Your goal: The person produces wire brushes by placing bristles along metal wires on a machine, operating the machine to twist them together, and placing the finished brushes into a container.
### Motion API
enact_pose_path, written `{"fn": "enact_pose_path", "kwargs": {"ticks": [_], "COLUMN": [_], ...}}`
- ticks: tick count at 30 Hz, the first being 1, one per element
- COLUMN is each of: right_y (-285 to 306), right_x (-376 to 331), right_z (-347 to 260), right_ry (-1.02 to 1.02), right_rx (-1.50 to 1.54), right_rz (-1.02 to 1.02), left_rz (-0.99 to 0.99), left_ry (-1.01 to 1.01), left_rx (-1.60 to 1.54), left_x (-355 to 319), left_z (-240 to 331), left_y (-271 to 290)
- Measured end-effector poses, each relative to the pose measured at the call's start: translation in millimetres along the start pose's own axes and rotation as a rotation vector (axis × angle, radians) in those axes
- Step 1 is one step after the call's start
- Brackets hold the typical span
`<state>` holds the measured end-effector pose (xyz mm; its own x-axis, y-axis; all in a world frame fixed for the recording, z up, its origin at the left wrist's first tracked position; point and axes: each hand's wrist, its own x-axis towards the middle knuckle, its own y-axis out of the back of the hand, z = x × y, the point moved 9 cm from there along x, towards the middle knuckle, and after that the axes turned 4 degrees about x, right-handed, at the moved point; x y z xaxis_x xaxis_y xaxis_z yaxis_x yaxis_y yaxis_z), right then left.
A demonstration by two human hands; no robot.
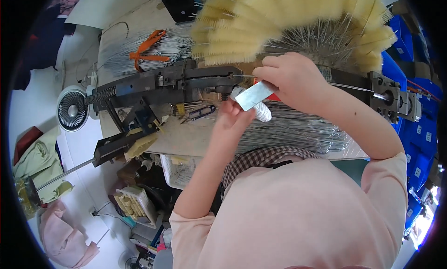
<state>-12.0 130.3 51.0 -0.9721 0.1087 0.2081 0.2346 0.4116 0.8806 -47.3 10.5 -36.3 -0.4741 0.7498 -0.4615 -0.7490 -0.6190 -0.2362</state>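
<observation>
My right hand (295,80) is closed, its thumb and fingertips pinched on a thin metal wire (244,76) at the jaw of a long dark metal machine (163,82). Below those fingers is a pale shiny rectangular plate (251,97); what holds it up is hidden. My left hand (231,120) is smeared by motion, with bent fingers beside the plate's lower left corner. A white wrapped grip (263,113) sticks out from under the plate, next to the left fingertips. Whether the left fingers hold anything, I cannot make out.
Yellow bristle brushes (288,8) fan out across the back. Loose wires (293,129) lie along the near table edge. An orange tie (148,52) binds a wire bundle. A metal clamp block (389,96) stands at right, snips (200,113) and a small fan (73,108) at left.
</observation>
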Motion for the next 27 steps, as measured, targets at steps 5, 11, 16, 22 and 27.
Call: {"fn": "enact_pose_path", "kwargs": {"ticks": [5, 11, 16, 22, 27], "right_y": [-9, -17, -4, -71, -55], "right_x": [2, 7, -8, -32, -39], "right_z": [16, 10, -26, -29, -24], "right_ry": [-0.123, -0.057, 0.184, -0.138, -0.104], "right_rx": [0.167, 0.031, -0.182, 0.046, 0.106], "right_rz": [-0.107, -0.245, -0.019, -0.145, -0.244], "left_rz": [-0.282, -0.112, -0.017, -0.046, -0.162], "left_ry": [0.181, -0.071, -0.184, -0.473, -0.075], "left_rx": [-0.494, 0.236, -0.322, 0.401, 0.715], "left_x": [4, 29, 37, 40, 32], "left_z": [7, -20, -33, -16, -4], "left_y": [-44, -7, -3, 9, 17]}}
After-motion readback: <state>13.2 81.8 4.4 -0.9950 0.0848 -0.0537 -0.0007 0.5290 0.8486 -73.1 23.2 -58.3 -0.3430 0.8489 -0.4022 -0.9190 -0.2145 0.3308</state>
